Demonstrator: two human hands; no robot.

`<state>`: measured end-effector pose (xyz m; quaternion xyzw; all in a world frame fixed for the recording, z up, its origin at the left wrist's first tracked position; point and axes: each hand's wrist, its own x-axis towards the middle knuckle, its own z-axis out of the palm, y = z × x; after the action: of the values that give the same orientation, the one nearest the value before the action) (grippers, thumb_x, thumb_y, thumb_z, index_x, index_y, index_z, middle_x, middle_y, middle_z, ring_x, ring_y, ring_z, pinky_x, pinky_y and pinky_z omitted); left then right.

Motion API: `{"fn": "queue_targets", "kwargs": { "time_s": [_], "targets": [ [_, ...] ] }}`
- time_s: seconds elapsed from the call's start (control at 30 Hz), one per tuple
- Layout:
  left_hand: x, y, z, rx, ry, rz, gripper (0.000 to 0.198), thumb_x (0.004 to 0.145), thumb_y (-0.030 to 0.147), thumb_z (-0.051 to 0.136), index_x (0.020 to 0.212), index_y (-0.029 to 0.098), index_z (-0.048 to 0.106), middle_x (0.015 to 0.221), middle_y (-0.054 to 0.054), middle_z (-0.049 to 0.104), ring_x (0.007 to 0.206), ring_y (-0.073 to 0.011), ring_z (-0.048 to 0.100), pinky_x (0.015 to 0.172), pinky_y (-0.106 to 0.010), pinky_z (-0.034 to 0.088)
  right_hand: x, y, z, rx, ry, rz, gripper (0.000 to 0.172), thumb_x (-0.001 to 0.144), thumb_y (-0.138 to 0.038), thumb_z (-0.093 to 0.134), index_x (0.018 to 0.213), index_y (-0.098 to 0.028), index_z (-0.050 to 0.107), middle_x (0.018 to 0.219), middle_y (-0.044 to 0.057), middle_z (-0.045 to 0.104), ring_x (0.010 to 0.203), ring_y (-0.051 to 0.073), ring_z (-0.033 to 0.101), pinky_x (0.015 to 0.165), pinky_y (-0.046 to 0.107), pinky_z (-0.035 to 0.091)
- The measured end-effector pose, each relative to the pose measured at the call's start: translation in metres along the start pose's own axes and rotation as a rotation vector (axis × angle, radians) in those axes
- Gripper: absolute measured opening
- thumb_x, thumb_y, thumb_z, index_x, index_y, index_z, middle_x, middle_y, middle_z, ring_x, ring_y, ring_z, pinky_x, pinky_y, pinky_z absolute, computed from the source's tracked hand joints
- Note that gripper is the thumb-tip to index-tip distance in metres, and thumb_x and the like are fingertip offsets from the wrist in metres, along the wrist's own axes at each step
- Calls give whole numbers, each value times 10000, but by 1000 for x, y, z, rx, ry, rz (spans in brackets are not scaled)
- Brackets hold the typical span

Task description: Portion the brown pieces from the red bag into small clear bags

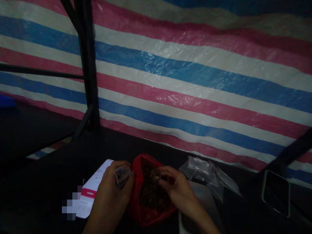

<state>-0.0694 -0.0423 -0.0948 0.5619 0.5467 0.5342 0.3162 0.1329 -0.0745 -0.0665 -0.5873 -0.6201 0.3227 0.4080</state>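
Note:
My left hand (112, 191) is closed around a small clear plastic bag (122, 176), whose mouth faces up between thumb and fingers. Beside it stands a red bag (137, 195) with its top spread wide. Small brown dried pieces (154, 196) fill much of it; the dim light hides their exact kind. Over the right side of this bag reaches my right hand (176, 187), thumb and fingers pinched together at the brown pieces. A pale bit shows by the fingertips, and some pieces seem to be in the pinch.
A lit phone screen (85, 203) lies left, partly behind my left hand. Under my right forearm is a flat grey device (204, 198). Several clear plastic bags (203, 170) lie beyond it. Another phone (276, 193) rests far right. A striped plastic sheet (195, 81) and dark frame post (89, 65) stand behind.

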Motion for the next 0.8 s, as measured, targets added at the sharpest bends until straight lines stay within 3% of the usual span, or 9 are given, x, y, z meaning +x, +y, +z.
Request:
{"fn": "queue_targets", "kwargs": {
  "time_s": [0.2,0.43,0.6,0.8],
  "targets": [
    [-9,-11,11,130,-246,58,321,996,487,509,1165,283,690,1163,-84,740,1089,-321,679,954,-498,519,-14,-25,-9,202,6,-96,332,916,-128,638,1204,-256,740,1169,30,812,1100,208,760,1007,366,585],
    [-13,-2,25,179,-289,188,292,905,354,555,1106,250,739,1114,-124,738,1038,-339,668,910,-517,522,-26,-50,1,-222,-32,-182,488,900,10,632,1256,-300,758,1252,26,723,1167,202,707,1062,354,561],
    [-17,4,30,4,-297,100,440,799,329,668,1234,295,726,1273,-94,731,1221,-343,644,1023,-527,545,-26,-51,-2,-332,-27,-187,517,939,-7,605,1344,-313,705,1321,33,668,1165,216,709,1066,391,579],
    [-18,3,29,-214,-339,-38,534,855,408,710,1377,306,664,1398,-113,718,1268,-319,705,1055,-487,595,-25,-54,-4,-364,-56,-246,514,946,34,540,1303,-296,709,1331,34,670,1183,205,700,1072,394,588]
  ]
}}
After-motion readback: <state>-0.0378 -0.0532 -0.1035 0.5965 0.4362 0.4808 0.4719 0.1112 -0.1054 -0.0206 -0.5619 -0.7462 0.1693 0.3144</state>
